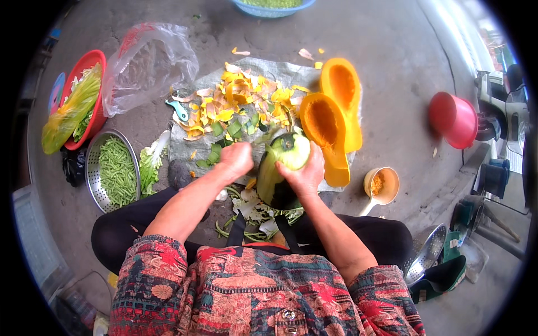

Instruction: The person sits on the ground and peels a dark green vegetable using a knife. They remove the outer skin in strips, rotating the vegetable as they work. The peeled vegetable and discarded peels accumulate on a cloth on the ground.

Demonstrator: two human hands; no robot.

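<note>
A partly peeled dark green squash [271,178] stands tilted before me, its upper part bared to pale green. My right hand [307,170] grips its near right side, thumb across the peeled flesh. Beside its upper left, my left hand [237,159] is closed in a fist around a thin object [265,136], too blurred to identify. Orange and green peelings [235,94] lie on a grey woven sheet [187,145]. Two halves of an orange squash, the near half [323,134] and the far half [342,88], lie hollow side up at the right. A light-blue-handled peeler [178,110] rests left of the peelings.
Left are a metal colander [133,145] of green beans, a red basin [102,112] of leafy vegetables and a clear plastic bag [147,67]. Right are a ladle [391,185] holding orange bits and a tipped pink bucket [452,119]. A blue basin [273,11] stands beyond.
</note>
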